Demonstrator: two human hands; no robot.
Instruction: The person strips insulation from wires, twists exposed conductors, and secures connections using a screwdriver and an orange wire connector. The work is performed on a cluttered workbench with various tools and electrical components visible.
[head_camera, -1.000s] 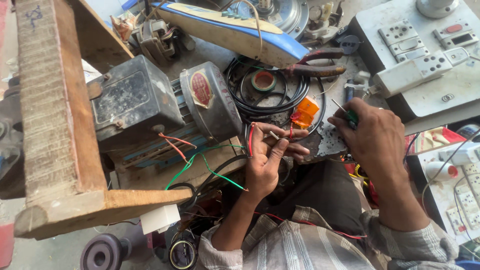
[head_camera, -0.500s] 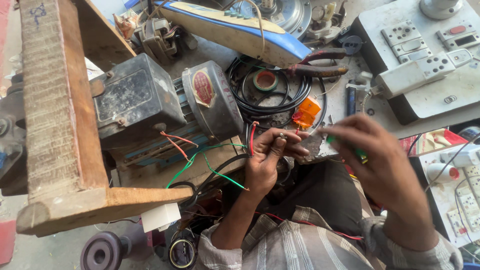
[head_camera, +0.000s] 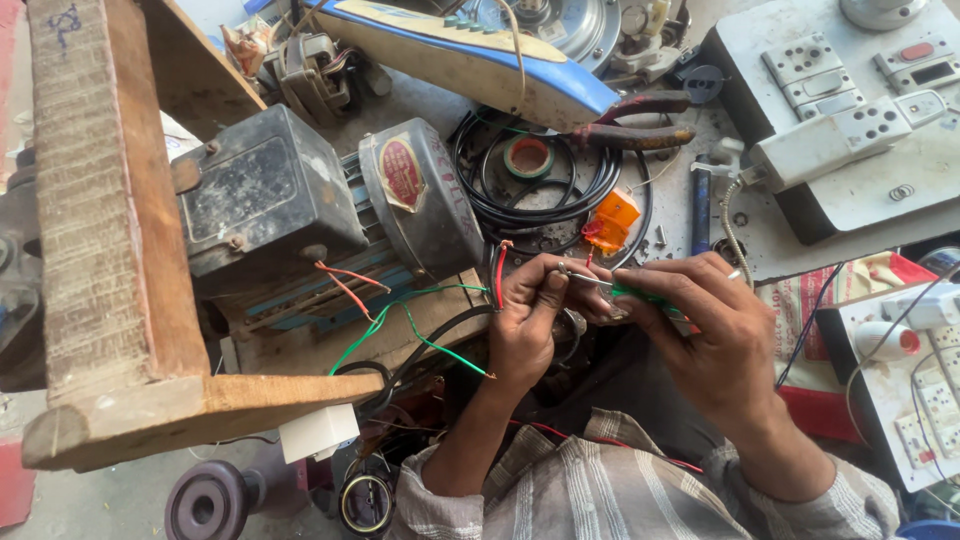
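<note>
Fingers of left hand (head_camera: 535, 310) pinched shut on red and black wires (head_camera: 498, 272), just right of the grey motor (head_camera: 300, 215). Right hand (head_camera: 705, 335) closed around a green-handled screwdriver (head_camera: 625, 291), metal tip at the left fingertips, both hands touching. Green wires (head_camera: 415, 335) run from motor across wooden board (head_camera: 330, 345). Pliers (head_camera: 640, 120), tape roll (head_camera: 528, 157) on bench behind.

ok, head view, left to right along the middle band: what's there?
wooden plank → electric motor → left hand pinching red wires → right hand with green screwdriver → white switchboard
</note>
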